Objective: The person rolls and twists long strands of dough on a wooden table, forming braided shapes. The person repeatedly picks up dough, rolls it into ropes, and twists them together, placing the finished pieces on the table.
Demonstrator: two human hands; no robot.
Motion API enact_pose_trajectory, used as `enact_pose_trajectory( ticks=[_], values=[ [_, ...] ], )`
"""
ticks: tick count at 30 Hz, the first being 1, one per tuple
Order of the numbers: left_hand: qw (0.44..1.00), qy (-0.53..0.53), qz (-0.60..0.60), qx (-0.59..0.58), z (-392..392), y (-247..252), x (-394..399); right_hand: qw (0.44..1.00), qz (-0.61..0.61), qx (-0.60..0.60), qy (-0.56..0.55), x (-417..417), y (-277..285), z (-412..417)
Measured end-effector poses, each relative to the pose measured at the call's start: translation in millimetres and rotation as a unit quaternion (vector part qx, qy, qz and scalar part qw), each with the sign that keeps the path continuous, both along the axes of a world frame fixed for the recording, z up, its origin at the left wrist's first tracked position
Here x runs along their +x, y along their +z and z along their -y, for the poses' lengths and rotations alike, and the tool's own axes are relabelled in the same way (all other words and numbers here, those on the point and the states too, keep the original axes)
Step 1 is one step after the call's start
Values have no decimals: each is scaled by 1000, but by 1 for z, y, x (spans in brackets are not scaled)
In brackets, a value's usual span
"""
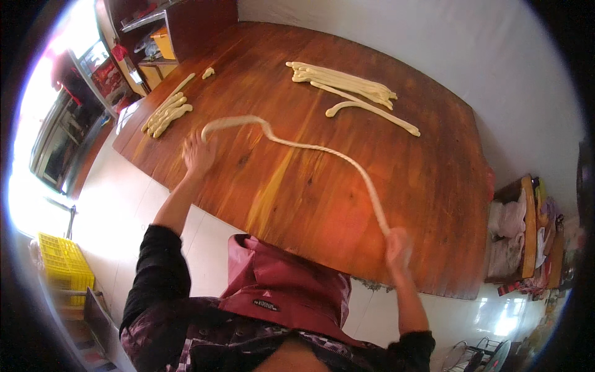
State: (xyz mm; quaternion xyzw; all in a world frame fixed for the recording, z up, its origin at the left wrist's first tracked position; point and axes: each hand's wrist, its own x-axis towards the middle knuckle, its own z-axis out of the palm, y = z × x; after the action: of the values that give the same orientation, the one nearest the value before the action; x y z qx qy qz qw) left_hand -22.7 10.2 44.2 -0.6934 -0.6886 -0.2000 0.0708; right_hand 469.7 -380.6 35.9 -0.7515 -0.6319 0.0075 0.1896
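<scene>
A long, thin dough rope (330,149) runs in a wavy line across the wooden table (279,200), partly twisted along its length. Its left stretch is blurred and curves up to my left hand (200,152), which has the end by the thumb; the fingertips are blurred. At the other end, my right hand (399,249) is closed around the rope near the table's front right part. Beyond the rope, a single bent dough strip (372,111) lies apart, close to a stack of long dough strips (344,81). Shorter dough pieces (167,114) lie bunched past my left hand.
A small dough lump (208,73) sits at the far left of the table. A pale wall (418,42) borders the far side. Shelves (153,42) stand at the back left, a yellow plastic crate (65,265) on the left floor, and a wooden rack with bags (516,228) at the right.
</scene>
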Motion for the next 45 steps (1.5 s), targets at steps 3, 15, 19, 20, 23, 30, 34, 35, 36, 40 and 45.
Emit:
enact_pose_trajectory(
  ticks=[3,15,19,20,23,30,34,35,36,40,45],
  values=[
    [985,-116,-111,-70,69,-31,-43,998,44,-41,11,-60,24,23],
    [987,-3,-70,-144,-7,-45,-54,942,-47,-136,-304,32,44,-136],
    [984,-88,-63,-144,49,-24,-43,977,154,14,-145,-1,-3,-57],
    [984,-94,-60,-141,57,-20,-41,975,185,53,-112,-6,-4,-54],
    [982,-146,-53,-104,72,-14,-34,993,-19,92,-74,21,-7,-71],
    [931,-357,74,-11,167,-12,-33,741,-575,257,-234,42,25,-116],
    [950,-311,17,-18,157,-4,-4,962,158,196,106,-28,17,-159],
    [954,-296,-3,-53,145,-12,4,981,55,166,82,-28,14,-168],
    [955,-282,-24,-85,132,-13,14,988,-49,136,55,-26,8,-179],
    [918,-259,149,-260,99,65,35,988,-110,29,100,-32,51,-164],
    [889,-259,335,-175,1,73,-138,778,-628,-20,-23,126,67,-44]
  ],
)
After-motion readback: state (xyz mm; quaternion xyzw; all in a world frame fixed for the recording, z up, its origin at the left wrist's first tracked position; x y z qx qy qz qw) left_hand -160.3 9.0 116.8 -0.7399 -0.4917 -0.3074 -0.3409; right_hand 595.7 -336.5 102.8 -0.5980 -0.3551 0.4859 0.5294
